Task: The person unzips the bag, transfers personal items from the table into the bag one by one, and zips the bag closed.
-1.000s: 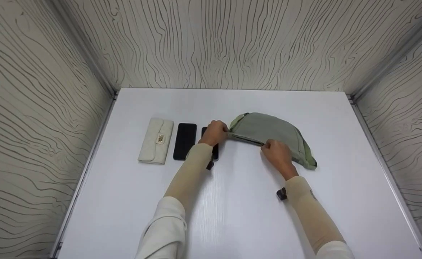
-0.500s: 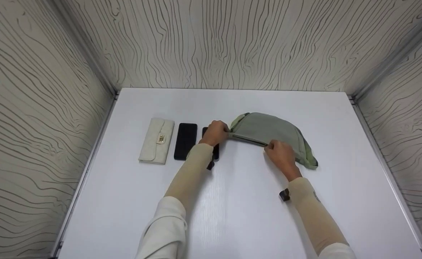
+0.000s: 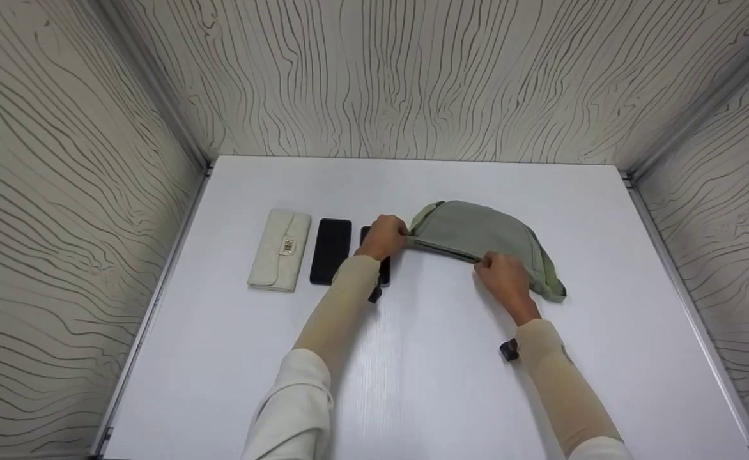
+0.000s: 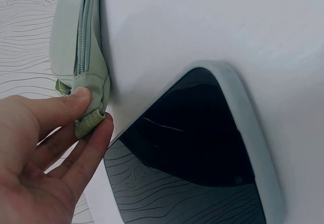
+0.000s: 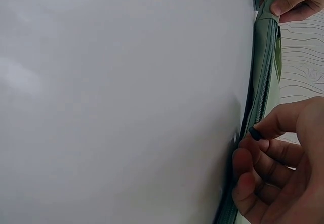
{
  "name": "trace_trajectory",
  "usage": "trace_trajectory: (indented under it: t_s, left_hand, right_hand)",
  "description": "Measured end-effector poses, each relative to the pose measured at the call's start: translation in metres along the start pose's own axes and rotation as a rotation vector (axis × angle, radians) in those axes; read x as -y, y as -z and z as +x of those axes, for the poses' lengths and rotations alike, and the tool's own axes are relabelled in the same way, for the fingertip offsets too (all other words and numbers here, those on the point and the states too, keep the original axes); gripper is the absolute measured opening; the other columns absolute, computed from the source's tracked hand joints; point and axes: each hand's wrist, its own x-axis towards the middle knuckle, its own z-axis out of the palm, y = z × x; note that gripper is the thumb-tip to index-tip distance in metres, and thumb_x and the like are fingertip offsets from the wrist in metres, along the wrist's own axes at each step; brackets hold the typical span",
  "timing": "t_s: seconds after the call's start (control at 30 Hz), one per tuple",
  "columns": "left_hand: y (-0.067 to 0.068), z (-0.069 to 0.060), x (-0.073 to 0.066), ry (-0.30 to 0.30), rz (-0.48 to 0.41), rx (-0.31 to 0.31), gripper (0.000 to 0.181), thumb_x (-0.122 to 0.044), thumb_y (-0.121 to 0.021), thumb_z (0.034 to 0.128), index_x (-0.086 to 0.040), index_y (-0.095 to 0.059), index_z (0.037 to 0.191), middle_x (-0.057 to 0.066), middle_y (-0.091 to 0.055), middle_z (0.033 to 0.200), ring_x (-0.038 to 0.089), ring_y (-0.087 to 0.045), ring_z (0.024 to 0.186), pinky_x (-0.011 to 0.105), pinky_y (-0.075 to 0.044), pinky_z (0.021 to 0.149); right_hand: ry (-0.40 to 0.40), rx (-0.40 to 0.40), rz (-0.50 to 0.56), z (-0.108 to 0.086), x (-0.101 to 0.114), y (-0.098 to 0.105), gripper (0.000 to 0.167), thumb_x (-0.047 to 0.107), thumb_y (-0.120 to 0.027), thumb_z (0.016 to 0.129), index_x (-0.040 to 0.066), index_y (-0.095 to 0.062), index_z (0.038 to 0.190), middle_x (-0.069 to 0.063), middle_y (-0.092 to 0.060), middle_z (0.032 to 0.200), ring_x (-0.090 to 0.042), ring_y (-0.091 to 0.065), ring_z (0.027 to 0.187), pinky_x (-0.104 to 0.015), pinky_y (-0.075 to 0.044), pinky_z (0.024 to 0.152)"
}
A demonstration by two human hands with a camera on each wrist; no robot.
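A grey-green bag (image 3: pixel 477 227) lies on the white table, its zippered edge facing the person. My left hand (image 3: pixel 384 237) pinches the bag's left end; in the left wrist view thumb and fingers of the left hand (image 4: pixel 55 148) grip the fabric beside the zipper (image 4: pixel 83 37). My right hand (image 3: pixel 503 281) is at the zipper's edge farther right. In the right wrist view the right hand (image 5: pixel 283 163) pinches a small dark zipper pull (image 5: pixel 255 133) between thumb and finger. Teeth show along the zipper (image 5: pixel 263 90) between the hands.
A black phone (image 3: pixel 331 251) lies left of the left hand, with a cream wallet (image 3: pixel 280 250) farther left. Under the left forearm a second phone (image 3: pixel 385 271) is partly hidden. Patterned walls (image 3: pixel 374 83) stand around the table (image 3: pixel 413 383).
My right hand has moved a little to the right along the bag's zippered edge, and more of the zipper shows between the hands. The left hand has kept its grip on the left end.
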Motion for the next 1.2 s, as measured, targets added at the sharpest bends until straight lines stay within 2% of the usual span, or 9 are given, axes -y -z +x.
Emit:
trace_trajectory:
  t_s: [0.33,0.53,0.73,1.2]
  left_hand:
    - [-0.001,0.001,0.0,-0.008,0.004,0.0,0.022,-0.005,-0.067,0.0998,-0.003,-0.081,0.117,0.012,-0.08,0.12,0.026,-0.075,0.114,0.038,-0.061,0.096]
    - [-0.003,0.002,0.001,0.004,0.021,0.003,0.023,-0.005,-0.066,0.1007,-0.005,-0.081,0.119,0.011,-0.079,0.121,0.025,-0.074,0.116,0.038,-0.061,0.097]
    - [-0.003,0.003,0.001,0.012,0.041,0.006,0.02,-0.009,-0.069,0.1016,-0.006,-0.082,0.118,0.011,-0.079,0.121,0.026,-0.074,0.115,0.036,-0.062,0.093]
    - [-0.003,0.004,0.001,0.025,0.017,-0.001,0.02,-0.01,-0.072,0.0999,-0.005,-0.082,0.116,0.011,-0.08,0.119,0.025,-0.075,0.113,0.038,-0.061,0.096]
  right_hand:
    - [-0.004,0.002,0.011,-0.002,-0.002,0.001,0.023,0.016,-0.06,0.099,0.001,-0.072,0.087,-0.013,-0.069,0.083,-0.025,-0.057,0.074,-0.041,-0.047,0.068]
    - [-0.004,-0.005,0.018,-0.003,-0.005,0.003,0.022,0.016,-0.06,0.098,0.004,-0.068,0.08,-0.01,-0.065,0.077,-0.024,-0.053,0.07,-0.037,-0.041,0.064]
    - [0.0,-0.014,0.012,-0.002,-0.007,0.005,0.025,0.016,-0.059,0.097,0.008,-0.063,0.074,-0.007,-0.06,0.072,-0.022,-0.049,0.065,-0.035,-0.037,0.059]
    - [-0.008,-0.015,0.001,-0.005,-0.012,0.007,0.022,0.016,-0.061,0.097,0.006,-0.066,0.078,-0.008,-0.063,0.075,-0.022,-0.052,0.067,-0.035,-0.039,0.061]
